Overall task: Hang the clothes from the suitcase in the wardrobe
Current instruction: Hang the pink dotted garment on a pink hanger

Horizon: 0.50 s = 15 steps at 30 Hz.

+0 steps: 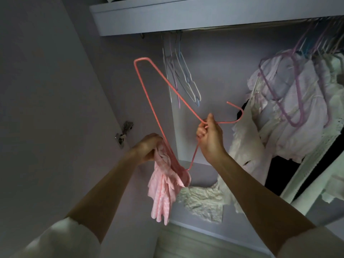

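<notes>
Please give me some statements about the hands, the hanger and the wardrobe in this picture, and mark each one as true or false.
1. The right hand grips the pink hanger near its hook. True.
2. The pink hanger already hangs on the rail. False: both hands hold it below the rail.
3. The left hand holds a pink garment. True.
4. The empty hangers on the rail carry dark coats. False: they carry nothing.
5. Pale clothes hang on the right side of the wardrobe. True.
</notes>
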Each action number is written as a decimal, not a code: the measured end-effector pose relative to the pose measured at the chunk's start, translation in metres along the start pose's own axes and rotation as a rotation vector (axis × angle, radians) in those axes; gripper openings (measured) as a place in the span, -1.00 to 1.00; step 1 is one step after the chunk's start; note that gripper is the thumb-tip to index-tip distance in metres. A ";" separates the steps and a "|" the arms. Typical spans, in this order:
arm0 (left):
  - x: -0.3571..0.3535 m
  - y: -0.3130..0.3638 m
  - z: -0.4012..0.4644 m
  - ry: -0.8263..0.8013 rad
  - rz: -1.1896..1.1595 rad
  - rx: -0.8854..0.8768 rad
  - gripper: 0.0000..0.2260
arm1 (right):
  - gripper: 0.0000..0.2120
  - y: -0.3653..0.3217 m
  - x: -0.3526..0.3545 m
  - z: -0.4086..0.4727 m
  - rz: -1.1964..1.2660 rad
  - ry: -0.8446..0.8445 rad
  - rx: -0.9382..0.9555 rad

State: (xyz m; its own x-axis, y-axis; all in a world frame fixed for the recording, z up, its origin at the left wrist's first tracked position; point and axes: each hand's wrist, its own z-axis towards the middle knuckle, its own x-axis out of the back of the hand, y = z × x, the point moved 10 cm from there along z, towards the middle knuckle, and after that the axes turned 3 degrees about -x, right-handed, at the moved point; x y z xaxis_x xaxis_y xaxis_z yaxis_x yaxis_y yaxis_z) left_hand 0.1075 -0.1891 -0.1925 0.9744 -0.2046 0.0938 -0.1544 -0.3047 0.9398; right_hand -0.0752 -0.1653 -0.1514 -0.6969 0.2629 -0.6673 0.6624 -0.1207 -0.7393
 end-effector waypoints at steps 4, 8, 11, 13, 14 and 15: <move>0.000 0.002 -0.006 0.027 -0.004 0.020 -0.74 | -0.64 0.014 -0.001 0.000 0.137 0.085 -0.025; 0.019 0.011 -0.006 0.154 -0.127 -0.041 -0.64 | -0.62 0.036 0.015 -0.003 0.002 0.131 -0.081; 0.030 0.020 -0.003 0.242 -0.171 -0.126 -0.85 | -0.60 0.048 0.035 -0.009 -0.251 0.145 -0.039; 0.043 0.025 -0.002 0.346 -0.146 -0.173 -0.92 | -0.59 0.052 0.051 -0.010 -0.359 0.157 -0.022; 0.053 0.028 -0.004 0.417 -0.121 -0.196 -0.92 | -0.59 0.050 0.058 -0.010 -0.401 0.161 -0.012; 0.064 0.030 -0.006 0.490 -0.095 -0.213 -0.88 | -0.60 0.046 0.065 -0.008 -0.442 0.165 0.003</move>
State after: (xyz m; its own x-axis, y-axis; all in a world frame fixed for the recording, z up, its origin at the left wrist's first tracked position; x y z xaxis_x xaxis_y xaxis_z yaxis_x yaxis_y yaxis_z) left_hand 0.1663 -0.2058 -0.1565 0.9526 0.2876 0.0995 -0.0750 -0.0951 0.9926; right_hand -0.0874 -0.1458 -0.2281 -0.8585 0.4387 -0.2657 0.3113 0.0340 -0.9497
